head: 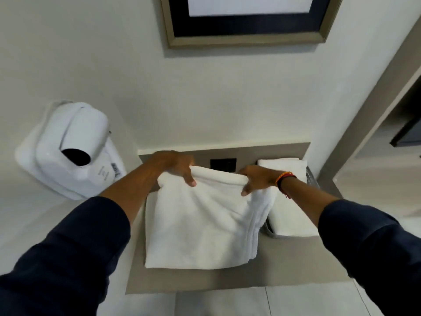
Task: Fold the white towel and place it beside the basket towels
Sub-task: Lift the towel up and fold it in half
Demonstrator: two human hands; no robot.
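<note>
White towel (200,224), folded, on the shelf beside the basket (312,176) towels (293,215).

The white towel is a plain terry cloth folded into a thick, roughly rectangular pad with several stacked layer edges showing along its side nearest the basket. Its near part lies flat; its far edge is raised and bunched into a rounded roll. It lies just left of the basket, its right edge overlapping the basket's near corner. The basket is a grey mesh container; its towels are white, folded flat and stacked, filling it, with one further folded towel visible at the far end.
</note>
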